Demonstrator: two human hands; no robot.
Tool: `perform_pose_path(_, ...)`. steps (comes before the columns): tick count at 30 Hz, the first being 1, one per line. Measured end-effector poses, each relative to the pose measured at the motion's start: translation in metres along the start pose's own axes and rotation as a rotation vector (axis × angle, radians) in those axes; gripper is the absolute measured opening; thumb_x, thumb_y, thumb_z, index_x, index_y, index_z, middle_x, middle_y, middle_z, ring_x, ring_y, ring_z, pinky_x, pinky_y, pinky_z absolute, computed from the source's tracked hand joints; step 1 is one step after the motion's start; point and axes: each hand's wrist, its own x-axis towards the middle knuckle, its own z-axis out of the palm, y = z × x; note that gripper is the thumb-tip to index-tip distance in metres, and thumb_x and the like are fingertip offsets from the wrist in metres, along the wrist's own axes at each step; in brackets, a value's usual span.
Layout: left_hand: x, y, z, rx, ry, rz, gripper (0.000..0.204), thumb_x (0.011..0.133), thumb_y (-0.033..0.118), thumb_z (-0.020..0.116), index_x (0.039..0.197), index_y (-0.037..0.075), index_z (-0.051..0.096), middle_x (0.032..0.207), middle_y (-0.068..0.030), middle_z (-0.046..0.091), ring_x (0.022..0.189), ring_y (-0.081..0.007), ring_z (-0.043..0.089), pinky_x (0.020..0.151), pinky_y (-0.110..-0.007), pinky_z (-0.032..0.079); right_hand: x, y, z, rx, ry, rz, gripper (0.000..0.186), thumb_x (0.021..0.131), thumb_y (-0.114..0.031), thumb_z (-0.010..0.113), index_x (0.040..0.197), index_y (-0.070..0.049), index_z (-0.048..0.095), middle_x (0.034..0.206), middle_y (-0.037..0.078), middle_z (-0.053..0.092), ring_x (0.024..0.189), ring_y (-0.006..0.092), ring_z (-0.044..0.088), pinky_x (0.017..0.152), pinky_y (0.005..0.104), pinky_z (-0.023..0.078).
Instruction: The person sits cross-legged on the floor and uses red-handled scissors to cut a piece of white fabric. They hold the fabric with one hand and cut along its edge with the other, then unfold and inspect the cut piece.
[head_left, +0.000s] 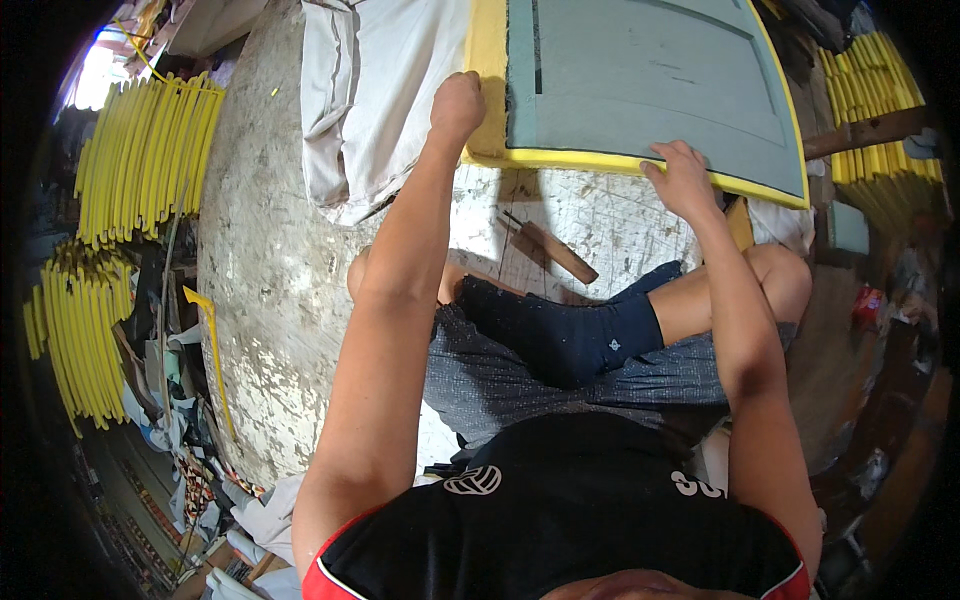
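Observation:
A flat grey-green panel [650,80] with thick yellow foam edging [490,130] lies at the top of the head view. My left hand [458,105] is closed on the yellow foam at its left side. My right hand [680,180] grips the panel's near edge, fingertips over the yellow strip. A white cloth [375,100] lies left of the panel. Below the panel a wooden-handled tool [560,255] with a thin dark shaft rests on the paint-flecked work surface, in front of my crossed legs [570,330].
Stacks of bent yellow pieces stand at the left [145,150] and right [865,95]. A yellow angled piece [210,330] lies along the left edge of the work surface [260,250]. Scraps and fabric [200,480] are piled at lower left. A wooden bar [870,130] is at the right.

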Motion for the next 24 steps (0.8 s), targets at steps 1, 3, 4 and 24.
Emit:
perform_pose_path(1, -0.005, 0.006, -0.002, -0.041, -0.004, 0.031, 0.021, 0.088, 0.014, 0.057, 0.100, 0.003, 0.071, 0.102, -0.0212, 0.069, 0.093, -0.0393, 0.067, 0.082, -0.049, 0.053, 0.000, 0.001, -0.001, 0.009, 0.000, 0.004, 0.042, 0.093, -0.030, 0.061, 0.126, -0.004, 0.063, 0.124, 0.017, 0.059, 0.116, 0.0400, 0.052, 0.105, 0.0446, 0.040)
perform_pose_path(3, -0.023, 0.025, -0.003, -0.121, -0.014, 0.092, 0.022, 0.087, 0.016, 0.059, 0.100, 0.003, 0.071, 0.101, -0.0208, 0.069, 0.092, -0.0385, 0.067, 0.082, -0.047, 0.053, -0.001, 0.002, -0.002, 0.027, -0.001, 0.009, 0.043, 0.093, -0.031, 0.062, 0.127, -0.004, 0.063, 0.124, 0.018, 0.059, 0.117, 0.0404, 0.052, 0.105, 0.0449, 0.040)
perform_pose_path(4, -0.040, 0.032, 0.008, -0.232, 0.033, 0.198, 0.021, 0.085, 0.014, 0.060, 0.099, 0.004, 0.072, 0.102, -0.0195, 0.070, 0.090, -0.0374, 0.068, 0.081, -0.045, 0.053, 0.002, 0.001, -0.004, 0.044, -0.012, 0.005, 0.043, 0.093, -0.031, 0.062, 0.127, -0.004, 0.063, 0.125, 0.018, 0.059, 0.117, 0.0403, 0.051, 0.105, 0.0450, 0.040)
perform_pose_path(24, 0.000, 0.027, 0.018, 0.155, -0.019, 0.389, 0.059, 0.082, 0.006, 0.050, 0.141, 0.003, 0.048, 0.152, -0.0190, 0.041, 0.142, -0.0370, 0.036, 0.118, -0.040, 0.031, -0.004, -0.002, -0.005, -0.008, -0.021, 0.001, 0.040, 0.092, -0.031, 0.064, 0.124, -0.007, 0.065, 0.120, 0.017, 0.059, 0.114, 0.0399, 0.052, 0.101, 0.0448, 0.044)
